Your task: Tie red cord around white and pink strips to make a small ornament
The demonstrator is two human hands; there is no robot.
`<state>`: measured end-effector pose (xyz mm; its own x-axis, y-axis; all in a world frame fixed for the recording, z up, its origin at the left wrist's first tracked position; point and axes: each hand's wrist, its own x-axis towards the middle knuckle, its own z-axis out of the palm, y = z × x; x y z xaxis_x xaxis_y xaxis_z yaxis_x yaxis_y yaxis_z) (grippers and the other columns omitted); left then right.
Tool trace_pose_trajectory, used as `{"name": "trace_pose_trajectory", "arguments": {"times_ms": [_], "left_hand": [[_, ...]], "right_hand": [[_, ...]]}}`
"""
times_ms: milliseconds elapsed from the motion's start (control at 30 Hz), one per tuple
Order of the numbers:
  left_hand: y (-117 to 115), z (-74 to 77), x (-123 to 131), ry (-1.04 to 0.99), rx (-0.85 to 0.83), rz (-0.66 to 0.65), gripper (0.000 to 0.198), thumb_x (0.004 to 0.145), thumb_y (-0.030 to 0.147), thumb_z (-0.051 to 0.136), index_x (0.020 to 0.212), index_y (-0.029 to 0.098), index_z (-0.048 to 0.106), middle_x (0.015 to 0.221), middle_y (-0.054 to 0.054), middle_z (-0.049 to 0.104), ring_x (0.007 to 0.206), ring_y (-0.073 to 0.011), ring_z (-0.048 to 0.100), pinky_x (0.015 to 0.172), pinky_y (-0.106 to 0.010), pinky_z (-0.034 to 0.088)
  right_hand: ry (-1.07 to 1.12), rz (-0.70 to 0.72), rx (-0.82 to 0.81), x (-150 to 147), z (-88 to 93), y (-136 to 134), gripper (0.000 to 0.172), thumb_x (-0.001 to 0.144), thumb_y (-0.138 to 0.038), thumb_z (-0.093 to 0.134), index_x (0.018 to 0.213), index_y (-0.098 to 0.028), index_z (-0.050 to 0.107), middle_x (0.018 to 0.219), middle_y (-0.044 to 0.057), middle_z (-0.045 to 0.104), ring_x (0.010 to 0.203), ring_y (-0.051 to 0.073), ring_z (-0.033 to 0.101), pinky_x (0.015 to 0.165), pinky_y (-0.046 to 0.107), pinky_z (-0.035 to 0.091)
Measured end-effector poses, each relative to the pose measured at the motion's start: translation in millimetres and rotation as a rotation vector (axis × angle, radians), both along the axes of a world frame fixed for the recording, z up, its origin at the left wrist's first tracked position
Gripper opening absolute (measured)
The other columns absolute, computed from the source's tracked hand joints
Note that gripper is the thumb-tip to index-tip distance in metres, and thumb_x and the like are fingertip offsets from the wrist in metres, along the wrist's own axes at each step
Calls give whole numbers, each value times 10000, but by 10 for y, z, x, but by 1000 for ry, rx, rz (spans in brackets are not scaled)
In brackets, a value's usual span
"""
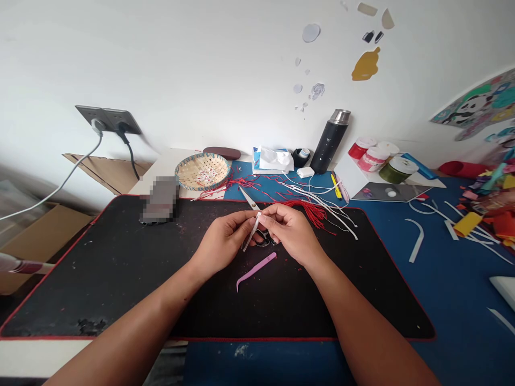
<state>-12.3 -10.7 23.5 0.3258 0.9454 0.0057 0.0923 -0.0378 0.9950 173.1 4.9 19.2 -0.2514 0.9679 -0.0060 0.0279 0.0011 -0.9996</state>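
Over the black mat (120, 279), my left hand (223, 238) and my right hand (292, 230) meet fingertip to fingertip. Both pinch a narrow white strip (251, 234), whose loose end slants down toward me. Behind the fingers are scissors (250, 201) with their blades pointing away to the left. My hands partly cover their black handles, and whether a finger touches them I cannot tell. Nearer to me, pink bent-tip tweezers (256, 271) lie on the mat.
Along the back stand a woven basket (203, 171) with small bits in it, a tissue pack (273, 160) and a black thermos (330, 142). Red cords (311, 213) and white cords (333, 206) trail onto the mat. Thread spools (398, 169) and colourful scraps (494, 209) sit at right.
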Motion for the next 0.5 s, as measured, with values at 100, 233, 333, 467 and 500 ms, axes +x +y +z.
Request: {"name": "trace_pose_trajectory", "arguments": {"times_ms": [100,233,333,467,500], "left_hand": [[-4,-7,4,-15,17,-10,454,994,522,630,1226,153,757,936,-83,805,785,-210,740,731,-312,598],[-1,-15,13,-10,41,-6,421,968,473,674,1226,151,757,960,-85,804,777,-203,735,723,-314,603],[1,-23,13,-8,45,-11,395,970,432,667,1226,145,759,970,-85,797,747,-187,715,710,-311,603],[-4,-37,15,7,59,-1,372,979,392,654,1230,140,762,900,-63,770,715,-173,696,679,-290,587],[-6,-40,19,13,64,11,368,979,385,653,1230,139,764,876,-56,763,705,-170,690,667,-283,581]], "right_hand": [[-4,3,-7,5,10,-3,328,876,-506,769,927,-191,693,696,-27,610,527,103,466,516,263,371],[0,16,-6,6,8,-2,330,885,-503,761,925,-184,690,783,9,694,533,96,468,524,262,381],[2,18,-2,5,-4,2,316,890,-492,759,921,-185,690,790,11,709,530,93,472,523,259,377],[-29,19,27,2,-10,6,295,906,-478,744,907,-189,682,730,-9,679,517,96,470,517,260,372],[-42,18,34,1,-9,7,292,912,-475,737,897,-189,679,724,-11,675,515,97,469,516,260,371]]}}
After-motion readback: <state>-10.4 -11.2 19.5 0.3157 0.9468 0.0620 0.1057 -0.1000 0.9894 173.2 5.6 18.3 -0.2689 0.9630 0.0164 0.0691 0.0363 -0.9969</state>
